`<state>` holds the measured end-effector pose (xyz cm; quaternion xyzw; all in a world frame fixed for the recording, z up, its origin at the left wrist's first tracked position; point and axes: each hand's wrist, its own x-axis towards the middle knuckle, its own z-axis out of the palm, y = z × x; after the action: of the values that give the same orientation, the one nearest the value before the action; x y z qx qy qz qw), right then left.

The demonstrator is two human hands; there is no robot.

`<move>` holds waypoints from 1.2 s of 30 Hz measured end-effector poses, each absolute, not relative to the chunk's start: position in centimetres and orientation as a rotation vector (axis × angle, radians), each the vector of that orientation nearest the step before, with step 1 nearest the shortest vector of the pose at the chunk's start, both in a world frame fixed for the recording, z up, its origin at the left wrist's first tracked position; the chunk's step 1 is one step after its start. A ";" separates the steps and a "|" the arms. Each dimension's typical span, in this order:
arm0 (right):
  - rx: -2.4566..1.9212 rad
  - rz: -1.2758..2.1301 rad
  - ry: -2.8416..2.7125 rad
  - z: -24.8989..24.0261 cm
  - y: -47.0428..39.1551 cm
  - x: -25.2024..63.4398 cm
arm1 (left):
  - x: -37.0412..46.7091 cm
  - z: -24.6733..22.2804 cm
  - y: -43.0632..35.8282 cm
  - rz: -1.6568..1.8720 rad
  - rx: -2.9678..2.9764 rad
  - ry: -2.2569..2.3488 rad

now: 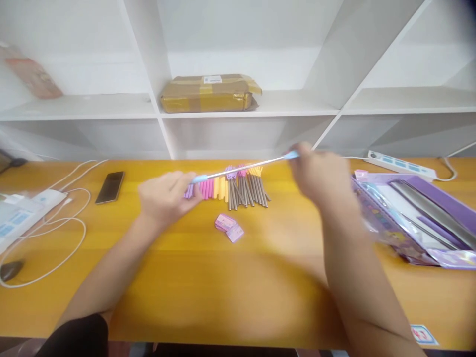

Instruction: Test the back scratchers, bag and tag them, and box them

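Observation:
My left hand (167, 196) is closed around one light-blue end of a thin metal telescopic back scratcher (249, 164). At its other light-blue end, my right hand (316, 171) is closed too and smeared by motion. The rod stretches between both hands above the table, tilted up to the right. Behind and below it lie several metal back scratchers (245, 193) with purple, pink and yellow claw heads. Left of those is a row of pink and yellow handles (215, 188), with purple ones partly behind my left hand. Nearer me are small pink-purple cards (229, 226).
An open purple box (439, 186) with long items stands at right. At left are a phone (110, 187), white cables (84, 233), a power strip (33, 213) and a dark mouse (11, 270). A taped carton (208, 94) sits on the white shelf (297, 101) behind the table (223, 297).

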<state>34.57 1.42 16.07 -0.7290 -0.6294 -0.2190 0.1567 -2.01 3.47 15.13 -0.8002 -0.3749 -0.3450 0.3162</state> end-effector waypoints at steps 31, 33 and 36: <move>-1.996 -0.768 -2.088 21.8 -7.9 25.1 | 3.1 19.8 -0.7 -1.197 -2.059 -0.663; -1.950 -0.745 -2.090 21.6 -7.7 25.4 | 2.6 19.9 -0.2 -1.201 -2.096 -0.648; -1.838 -0.750 -2.078 21.5 -7.3 25.8 | 1.2 20.1 1.1 -1.179 -2.167 -0.633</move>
<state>25.85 -7.25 21.49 -0.6339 -0.7165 -0.2587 0.1333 1.17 1.13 20.08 -0.8135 -0.2375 -0.4425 0.2933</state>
